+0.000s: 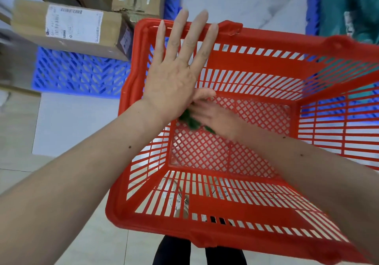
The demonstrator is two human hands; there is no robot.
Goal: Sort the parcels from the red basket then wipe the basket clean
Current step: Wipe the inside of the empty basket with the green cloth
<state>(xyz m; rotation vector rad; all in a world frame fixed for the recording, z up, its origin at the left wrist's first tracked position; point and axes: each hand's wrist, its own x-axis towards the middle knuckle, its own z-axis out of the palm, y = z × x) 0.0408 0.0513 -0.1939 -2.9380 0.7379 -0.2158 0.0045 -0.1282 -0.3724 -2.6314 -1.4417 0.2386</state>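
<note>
The red basket fills the middle of the view, with no parcels visible inside it. My left hand is spread flat with straight fingers over the basket's far left corner; whether it touches the rim I cannot tell. My right hand reaches down inside the basket, partly hidden under the left hand, and presses a green cloth against the mesh bottom near the left wall. How its fingers lie around the cloth is blurred.
Cardboard parcels with labels are stacked on a blue plastic pallet at the upper left. Another blue pallet edge and green fabric sit at the upper right. My dark trouser legs show below the basket.
</note>
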